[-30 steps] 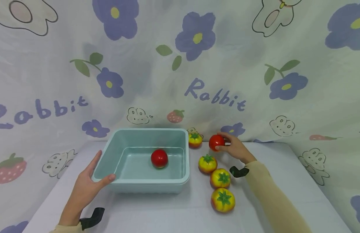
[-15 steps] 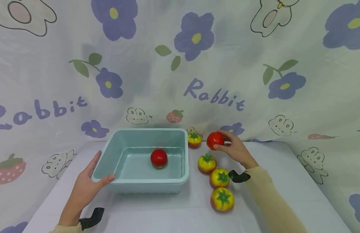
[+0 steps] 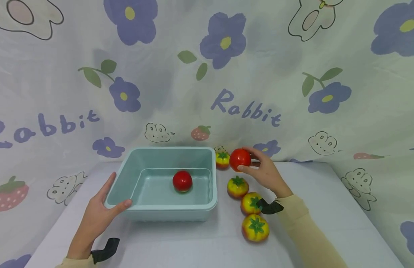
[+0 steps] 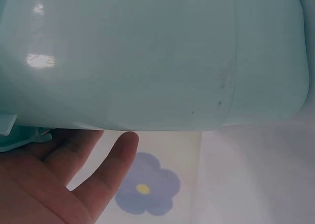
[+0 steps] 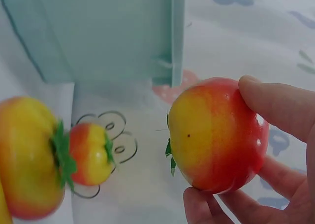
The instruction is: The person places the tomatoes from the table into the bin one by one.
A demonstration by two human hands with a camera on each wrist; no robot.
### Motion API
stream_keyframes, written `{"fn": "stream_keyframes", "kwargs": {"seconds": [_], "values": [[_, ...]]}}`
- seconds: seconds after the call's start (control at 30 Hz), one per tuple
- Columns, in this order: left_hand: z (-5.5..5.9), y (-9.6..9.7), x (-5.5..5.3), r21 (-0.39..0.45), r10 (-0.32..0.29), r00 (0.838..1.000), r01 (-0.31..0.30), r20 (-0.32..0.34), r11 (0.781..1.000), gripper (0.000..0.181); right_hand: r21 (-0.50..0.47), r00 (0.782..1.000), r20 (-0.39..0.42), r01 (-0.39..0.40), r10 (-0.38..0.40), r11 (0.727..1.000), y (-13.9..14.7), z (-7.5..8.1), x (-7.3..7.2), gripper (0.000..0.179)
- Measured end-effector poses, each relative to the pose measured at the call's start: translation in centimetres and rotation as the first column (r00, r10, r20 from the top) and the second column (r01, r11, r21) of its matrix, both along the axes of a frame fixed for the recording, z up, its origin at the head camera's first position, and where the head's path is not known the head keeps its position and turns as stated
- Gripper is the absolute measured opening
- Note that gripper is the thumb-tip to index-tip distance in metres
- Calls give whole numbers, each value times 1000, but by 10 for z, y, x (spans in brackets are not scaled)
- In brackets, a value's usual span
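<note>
My right hand (image 3: 266, 173) holds a toy tomato (image 3: 240, 160) between thumb and fingers, above the table and just right of the bin. Its red underside faces the head view; the right wrist view shows yellow skin and green leaves on the tomato (image 5: 216, 135). A pale blue-green bin (image 3: 171, 207) has one red tomato (image 3: 182, 181) inside. At the bin's left front corner rests my left hand (image 3: 97, 216), thumb on the front rim and fingers stretched along the side. In the left wrist view, straight fingers (image 4: 110, 172) lie by the bin wall (image 4: 147, 61).
Several yellow-red tomatoes stand right of the bin: one tomato (image 3: 222, 159) at the back, then a tomato (image 3: 237, 187), a tomato (image 3: 249, 203) partly behind the wrist strap (image 3: 270, 207), and a tomato (image 3: 255, 228) nearest. A printed cloth (image 3: 180, 82) hangs behind the white table (image 3: 180, 245).
My right hand has lifted the tomato slightly and carried it left toward the bin. The left hand and the bin stay put.
</note>
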State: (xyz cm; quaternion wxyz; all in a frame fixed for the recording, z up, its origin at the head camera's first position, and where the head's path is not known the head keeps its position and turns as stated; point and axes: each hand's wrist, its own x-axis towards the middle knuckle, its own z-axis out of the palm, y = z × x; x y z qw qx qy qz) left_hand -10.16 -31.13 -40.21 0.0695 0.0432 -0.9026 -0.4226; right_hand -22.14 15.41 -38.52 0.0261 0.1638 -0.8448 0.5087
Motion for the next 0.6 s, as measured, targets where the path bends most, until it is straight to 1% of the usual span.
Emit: {"fn": "stream_keyframes", "kwargs": {"seconds": [0.13,0.3,0.4,0.6], "values": [[0,0,0,-2,-1,1000,1,-5,1000,104,-26,1000,-17,-14,14,1000,-6,5,5,70],[0,2,1,0,0,1000,0,-24,1000,103,-37,999,-47,-28,26,999,-13,8,9,70],[0,3,1,2,-1,1000,1,-24,1000,103,-45,997,-67,-34,31,998,-18,10,11,68],[0,2,2,7,-5,1000,5,-22,1000,103,-55,998,-62,-37,33,998,-30,14,15,68]]}}
